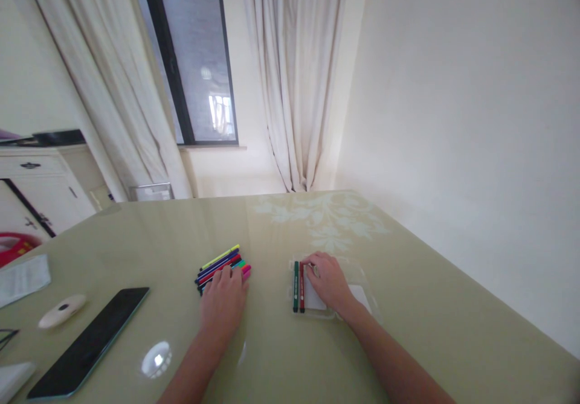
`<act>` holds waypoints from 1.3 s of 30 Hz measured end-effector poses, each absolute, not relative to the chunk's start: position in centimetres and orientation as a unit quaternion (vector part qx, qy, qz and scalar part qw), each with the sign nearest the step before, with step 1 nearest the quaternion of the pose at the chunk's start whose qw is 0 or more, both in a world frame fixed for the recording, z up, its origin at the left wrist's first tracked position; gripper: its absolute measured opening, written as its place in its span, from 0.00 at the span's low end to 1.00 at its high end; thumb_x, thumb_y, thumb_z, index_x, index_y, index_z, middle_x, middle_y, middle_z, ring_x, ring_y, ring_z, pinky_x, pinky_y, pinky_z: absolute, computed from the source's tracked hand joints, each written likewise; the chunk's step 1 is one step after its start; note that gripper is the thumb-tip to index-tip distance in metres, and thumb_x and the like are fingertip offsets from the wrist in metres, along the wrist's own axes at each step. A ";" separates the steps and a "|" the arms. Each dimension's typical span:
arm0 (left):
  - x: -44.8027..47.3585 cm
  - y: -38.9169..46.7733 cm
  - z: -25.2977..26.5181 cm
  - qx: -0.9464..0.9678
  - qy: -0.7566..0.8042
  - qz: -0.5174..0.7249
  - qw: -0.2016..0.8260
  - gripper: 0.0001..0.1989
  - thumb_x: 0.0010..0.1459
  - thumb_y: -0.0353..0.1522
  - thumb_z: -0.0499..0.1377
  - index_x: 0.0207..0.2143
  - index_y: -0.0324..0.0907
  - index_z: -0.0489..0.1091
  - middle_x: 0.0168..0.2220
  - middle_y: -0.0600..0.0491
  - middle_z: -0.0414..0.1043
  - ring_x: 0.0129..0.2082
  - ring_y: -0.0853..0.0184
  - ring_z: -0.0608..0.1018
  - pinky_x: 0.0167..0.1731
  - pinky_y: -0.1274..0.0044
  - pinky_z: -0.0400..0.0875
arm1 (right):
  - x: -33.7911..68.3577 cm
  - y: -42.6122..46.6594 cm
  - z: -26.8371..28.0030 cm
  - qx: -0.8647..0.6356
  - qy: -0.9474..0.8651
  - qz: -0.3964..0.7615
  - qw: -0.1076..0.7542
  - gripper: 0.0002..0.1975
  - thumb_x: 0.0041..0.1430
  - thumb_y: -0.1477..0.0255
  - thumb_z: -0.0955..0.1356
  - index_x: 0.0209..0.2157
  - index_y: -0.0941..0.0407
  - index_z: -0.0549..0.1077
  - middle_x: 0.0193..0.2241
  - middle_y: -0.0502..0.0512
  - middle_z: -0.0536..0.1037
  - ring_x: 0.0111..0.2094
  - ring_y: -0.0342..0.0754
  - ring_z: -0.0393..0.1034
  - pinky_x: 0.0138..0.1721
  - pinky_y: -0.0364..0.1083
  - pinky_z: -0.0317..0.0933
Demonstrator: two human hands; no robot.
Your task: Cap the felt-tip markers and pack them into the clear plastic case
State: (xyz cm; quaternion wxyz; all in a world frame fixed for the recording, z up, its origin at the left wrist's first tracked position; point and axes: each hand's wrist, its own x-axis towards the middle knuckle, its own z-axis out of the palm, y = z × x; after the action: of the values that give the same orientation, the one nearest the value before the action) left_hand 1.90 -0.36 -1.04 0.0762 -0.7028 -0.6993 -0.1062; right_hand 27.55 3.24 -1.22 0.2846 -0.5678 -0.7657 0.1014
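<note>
Markers (219, 267) are lying on the glossy desk (272, 355), partly hidden under the left hand (224, 298), fingers curled; right hand (328, 280), fingers bent at a red marker (302, 292), is partly covering a clear box (316, 299); neither grip is showing clearly; pale wall (471, 120) is rising rightmost.

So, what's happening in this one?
Someone is handling coloured pens at a table. Their left hand rests over the near side of a loose pile of pens. Their right hand is over a clear case, fingers at the far end of a red pen. That pen lies beside a green one at the case's left side.
</note>
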 end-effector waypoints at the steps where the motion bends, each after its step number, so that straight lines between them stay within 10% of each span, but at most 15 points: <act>1: 1.7 -0.3 -1.2 -0.706 -0.699 -0.092 0.067 0.09 0.67 0.30 0.53 0.42 0.41 0.73 0.45 0.43 0.73 0.49 0.53 0.75 0.48 0.65 0.69 | 27.5 3.2 -1.1 -0.567 -0.765 0.101 0.289 0.12 0.62 0.78 0.65 0.39 0.53 0.80 0.41 0.56 0.82 0.47 0.52 0.73 0.51 0.49 0.59; 13: 2.3 -0.1 -1.9 -0.738 -0.665 -0.108 0.046 0.10 0.69 0.37 0.54 0.41 0.40 0.70 0.44 0.45 0.74 0.48 0.54 0.75 0.47 0.67 0.68 | 27.1 2.9 -0.8 -0.548 -0.755 0.108 0.342 0.10 0.62 0.77 0.66 0.38 0.55 0.80 0.38 0.57 0.82 0.44 0.52 0.73 0.51 0.50 0.60; 26: 6.7 -2.2 -1.0 -0.726 -0.503 -0.401 -0.244 0.13 0.70 0.41 0.51 0.47 0.45 0.69 0.43 0.50 0.76 0.38 0.63 0.78 0.38 0.72 0.73 | 26.6 2.7 0.5 -0.401 -0.594 0.479 0.507 0.14 0.53 0.59 0.75 0.34 0.55 0.79 0.32 0.53 0.83 0.37 0.51 0.77 0.43 0.49 0.69; 39: 6.5 -1.9 -1.3 -0.736 -0.510 -0.403 -0.191 0.16 0.68 0.43 0.56 0.51 0.45 0.75 0.35 0.52 0.80 0.30 0.64 0.77 0.32 0.73 0.73 | 26.2 2.7 0.4 -0.413 -0.475 0.533 0.565 0.25 0.47 0.55 0.78 0.43 0.55 0.77 0.36 0.57 0.84 0.39 0.53 0.79 0.42 0.51 0.71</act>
State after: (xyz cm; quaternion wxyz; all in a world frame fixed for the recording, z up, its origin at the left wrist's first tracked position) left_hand 6.48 -1.93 -1.33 -0.1908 -0.7356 -0.5100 -0.4029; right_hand 26.17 2.66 0.39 0.5648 -0.4135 -0.4755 0.5329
